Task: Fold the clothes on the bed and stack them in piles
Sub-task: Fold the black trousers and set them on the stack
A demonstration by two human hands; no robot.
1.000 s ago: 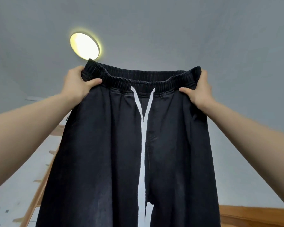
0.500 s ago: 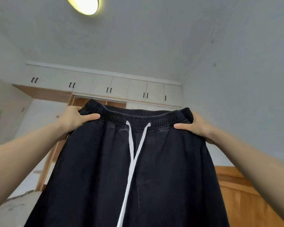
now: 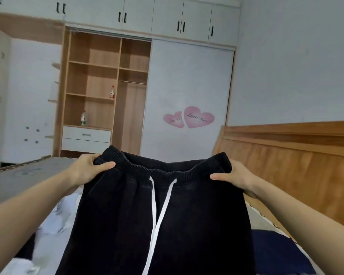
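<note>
Black cotton trousers (image 3: 157, 225) with an elastic waistband and a white drawstring (image 3: 157, 211) hung in the air above the bed (image 3: 266, 221), held up by the waistband and falling out of view past the lower edge of the frame. The left hand (image 3: 87, 171) pinched the left end of the waistband, thumb laid across the front of the fabric; the right hand (image 3: 234, 176) gripped the right end the same way, thumb forward. Both forearms reached out level, well apart, keeping the band stretched wide and nearly flat.

Judging by this, the trousers were not yet folded, only spread for laying down or halving. Pale garments (image 3: 54, 221) lay rumpled toward the left side of the bed and a dark blue cloth (image 3: 276, 249) toward the right; no finished pile showed, so most of the work seemed left. Beyond the bed stood a wooden headboard (image 3: 296, 161) and an open wardrobe (image 3: 99, 90).
</note>
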